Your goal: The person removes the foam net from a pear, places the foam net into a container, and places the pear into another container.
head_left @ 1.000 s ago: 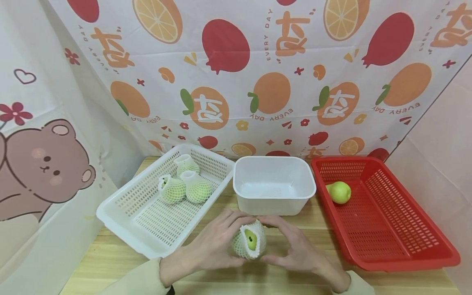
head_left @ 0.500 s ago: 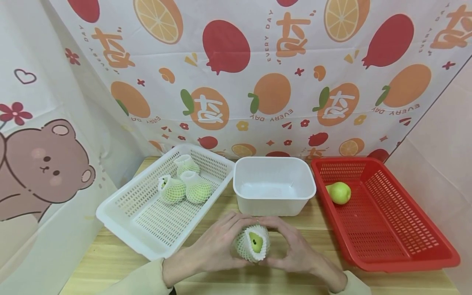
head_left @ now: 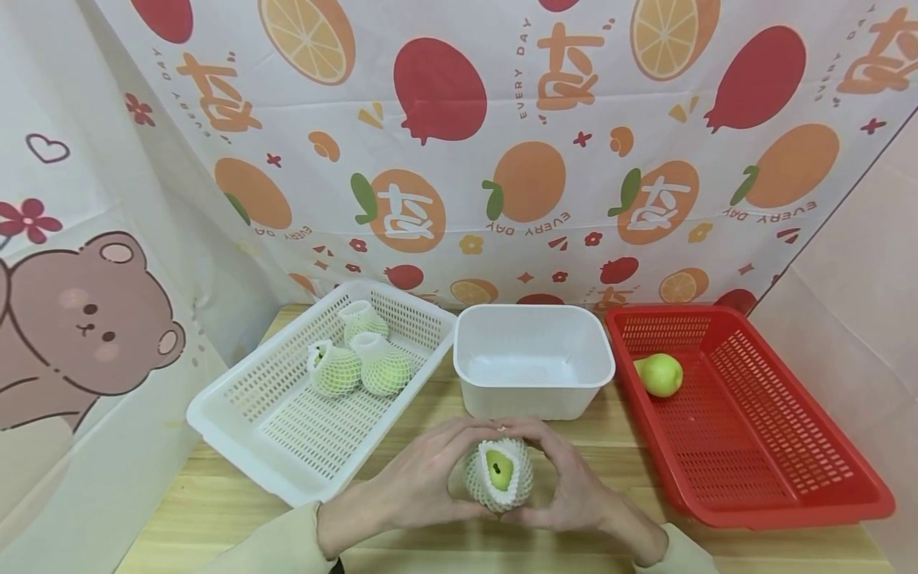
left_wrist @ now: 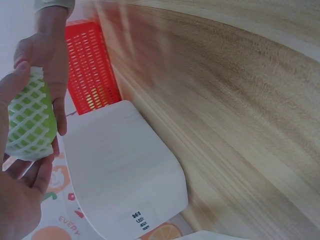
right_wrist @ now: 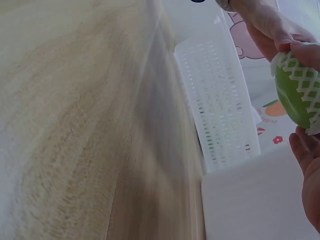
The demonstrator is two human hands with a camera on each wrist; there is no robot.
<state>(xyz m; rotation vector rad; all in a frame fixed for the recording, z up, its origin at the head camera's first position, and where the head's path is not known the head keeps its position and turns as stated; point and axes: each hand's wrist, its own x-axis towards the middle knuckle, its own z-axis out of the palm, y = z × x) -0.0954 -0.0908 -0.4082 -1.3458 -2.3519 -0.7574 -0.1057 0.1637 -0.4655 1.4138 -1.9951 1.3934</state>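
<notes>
A green apple [head_left: 500, 473] in a white foam net sleeve is held up between both hands in front of the white tub. Its stem end shows through the sleeve's opening. My left hand [head_left: 423, 482] grips it from the left, thumb below and fingers over the far side. From the right, my right hand [head_left: 570, 486] holds it the same way, and the fingertips of both hands come close together. In the left wrist view the net [left_wrist: 31, 117] stretches over the fruit's side. Bare green skin of the apple [right_wrist: 290, 97] shows in the right wrist view.
Left stands a white slotted basket [head_left: 287, 470] with three netted apples [head_left: 386, 373]. A white tub [head_left: 534, 401] sits in the middle. To the right, a red basket [head_left: 789, 510] holds a bare green apple [head_left: 661, 375]. All stand on a wooden table [head_left: 194, 510].
The netted apple has shifted slightly to the right between the hands and turned a little. Both hands still hold it, and the baskets have not moved.
</notes>
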